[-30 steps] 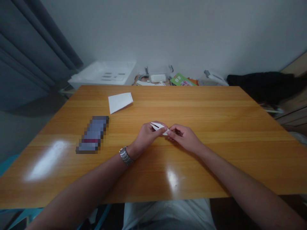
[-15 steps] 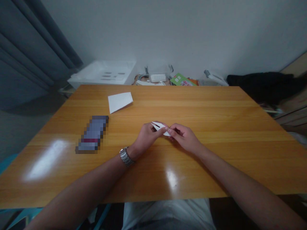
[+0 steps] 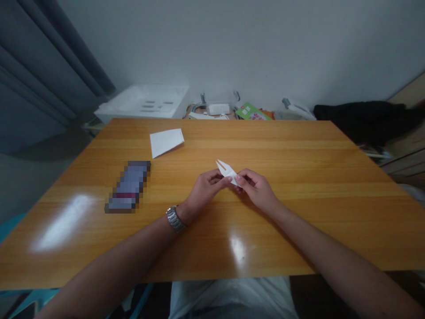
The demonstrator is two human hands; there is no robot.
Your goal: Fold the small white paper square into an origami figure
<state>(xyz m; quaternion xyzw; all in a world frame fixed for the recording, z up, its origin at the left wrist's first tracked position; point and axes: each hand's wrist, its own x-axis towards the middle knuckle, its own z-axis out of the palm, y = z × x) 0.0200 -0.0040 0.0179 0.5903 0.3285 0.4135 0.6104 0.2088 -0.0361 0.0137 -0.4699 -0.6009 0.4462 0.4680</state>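
A small piece of folded white paper (image 3: 227, 171) is held between my two hands, above the middle of the table. Two narrow points split by a slit stick out at its upper left end. My left hand (image 3: 209, 186), with a metal watch on the wrist, pinches the paper's lower edge between thumb and fingers. At the paper's right end, my right hand (image 3: 256, 188) grips it with thumb and curled fingers. The fingertips beneath the paper are partly hidden.
On the wooden table (image 3: 299, 159) lie a white paper sheet (image 3: 166, 141) at the back left and a pixelated, phone-like dark device (image 3: 129, 184) at left. Behind the table are a white tray-like container (image 3: 146, 99) and a green booklet (image 3: 252, 111).
The folded paper has turned so its two points aim more upward and stand clear of my left hand. My left fingers have shifted lower along it; both hands still hold it.
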